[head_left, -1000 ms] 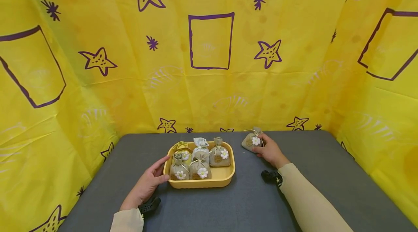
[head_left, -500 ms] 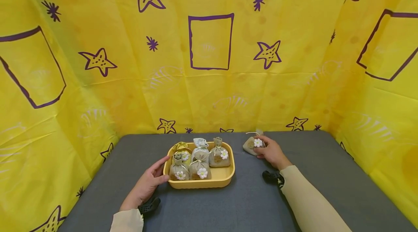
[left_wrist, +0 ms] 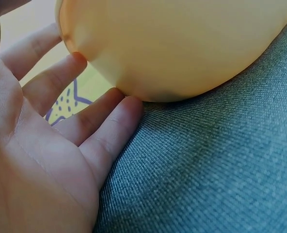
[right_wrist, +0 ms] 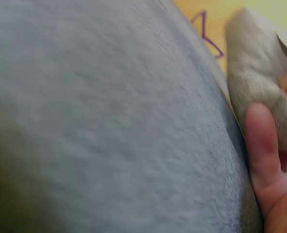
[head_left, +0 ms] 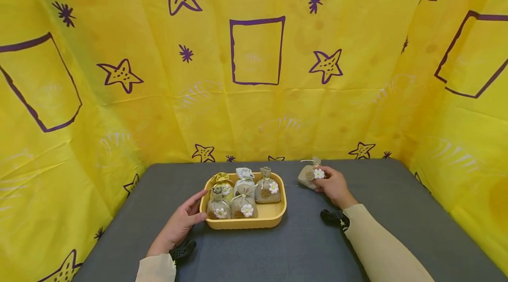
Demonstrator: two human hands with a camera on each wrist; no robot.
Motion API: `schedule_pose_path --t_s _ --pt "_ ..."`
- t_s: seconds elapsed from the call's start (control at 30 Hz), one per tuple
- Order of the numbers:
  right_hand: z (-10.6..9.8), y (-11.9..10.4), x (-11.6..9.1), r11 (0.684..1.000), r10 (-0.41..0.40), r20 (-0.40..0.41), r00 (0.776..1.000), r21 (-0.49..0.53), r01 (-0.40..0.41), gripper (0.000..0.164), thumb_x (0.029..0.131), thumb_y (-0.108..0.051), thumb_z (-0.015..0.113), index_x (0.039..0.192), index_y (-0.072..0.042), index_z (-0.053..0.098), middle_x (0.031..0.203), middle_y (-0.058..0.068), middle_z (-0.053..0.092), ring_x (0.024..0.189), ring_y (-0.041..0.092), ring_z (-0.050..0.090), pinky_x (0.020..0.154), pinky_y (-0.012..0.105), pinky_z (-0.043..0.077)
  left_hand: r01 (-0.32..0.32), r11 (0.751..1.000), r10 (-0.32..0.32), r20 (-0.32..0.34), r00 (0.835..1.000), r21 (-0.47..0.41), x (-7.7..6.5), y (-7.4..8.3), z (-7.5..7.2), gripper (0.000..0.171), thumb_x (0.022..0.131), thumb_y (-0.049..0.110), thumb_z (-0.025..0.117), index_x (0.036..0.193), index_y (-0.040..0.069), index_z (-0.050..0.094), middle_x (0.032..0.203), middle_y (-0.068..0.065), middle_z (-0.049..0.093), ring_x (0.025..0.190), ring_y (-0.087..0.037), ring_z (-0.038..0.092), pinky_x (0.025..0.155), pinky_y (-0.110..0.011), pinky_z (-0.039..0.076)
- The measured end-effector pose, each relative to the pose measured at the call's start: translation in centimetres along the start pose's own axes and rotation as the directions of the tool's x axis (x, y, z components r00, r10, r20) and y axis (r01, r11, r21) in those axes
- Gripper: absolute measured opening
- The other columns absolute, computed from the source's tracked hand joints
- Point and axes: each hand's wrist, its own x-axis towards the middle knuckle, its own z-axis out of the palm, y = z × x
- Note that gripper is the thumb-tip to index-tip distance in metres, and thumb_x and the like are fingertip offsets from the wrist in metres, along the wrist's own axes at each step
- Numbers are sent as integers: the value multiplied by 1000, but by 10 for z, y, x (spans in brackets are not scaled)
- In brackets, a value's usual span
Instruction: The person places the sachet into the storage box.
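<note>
The right hand point(head_left: 332, 183) pinches a loose pouch point(head_left: 308, 176) near the table's point(head_left: 301, 246) far edge, right of the tray point(head_left: 274, 218); a firmer wrap round its body would likely serve better. The left hand point(head_left: 180, 222), fingers straight, rests against the tray's left wall. Five pouches point(head_left: 243, 200) fill the tray's left and far parts.

A small beige pouch point(head_left: 310, 176) with a white daisy lies tipped on the grey tabletop point(head_left: 301, 246), right of the yellow tray point(head_left: 274, 218).

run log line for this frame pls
left hand: rests open against yellow tray | right hand: grips burlap sachet on grey table | tray: five sachets
</note>
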Motion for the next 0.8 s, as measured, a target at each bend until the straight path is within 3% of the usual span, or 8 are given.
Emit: schedule_pose_path --t_s 0.1,0.2,0.43,0.63,0.8 --pt "-1 0 -3 1000 -24 -36 999 -4 24 43 81 13 68 123 10 62 120 23 53 82 25 59 60 35 59 -16 1000 16 16 1000 -12 1 -2 1 68 96 7 67 155 5 32 162 -16 20 147 -27 18 103 -23 38" --pt "-2 -3 -5 999 -40 -19 999 -26 39 44 82 12 68 126 8 61 129 24 50 85 25 59 61 34 59 -13 1000 13 14 1000 -9 1 -3 1 69 96 6 67 155 5 32 162 -16 20 147 -27 18 104 -23 38" --pt "1 -35 -14 994 -86 -23 996 -71 85 48 81 12 69 128 3 64 117 22 56 83 25 56 60 32 58 -19 1000 19 3 1000 4 1 -1 -2 69 95 8 69 154 6 33 162 -15 21 147 -26 18 105 -24 36" --pt "10 -65 -35 977 -163 52 985 -128 168 46 83 4 76 128 -2 67 116 20 64 85 24 64 66 34 59 -20 1000 20 8 1000 4 0 -1 -2 70 94 5 69 154 4 33 162 -15 20 147 -26 17 103 -20 36" --pt "25 -87 -52 970 -216 94 972 -97 224 45 83 2 78 127 -1 68 117 20 66 85 20 67 65 35 59 -16 1000 16 4 1000 9 0 -2 -2 71 94 8 70 154 5 33 162 -15 21 147 -26 18 105 -24 35"
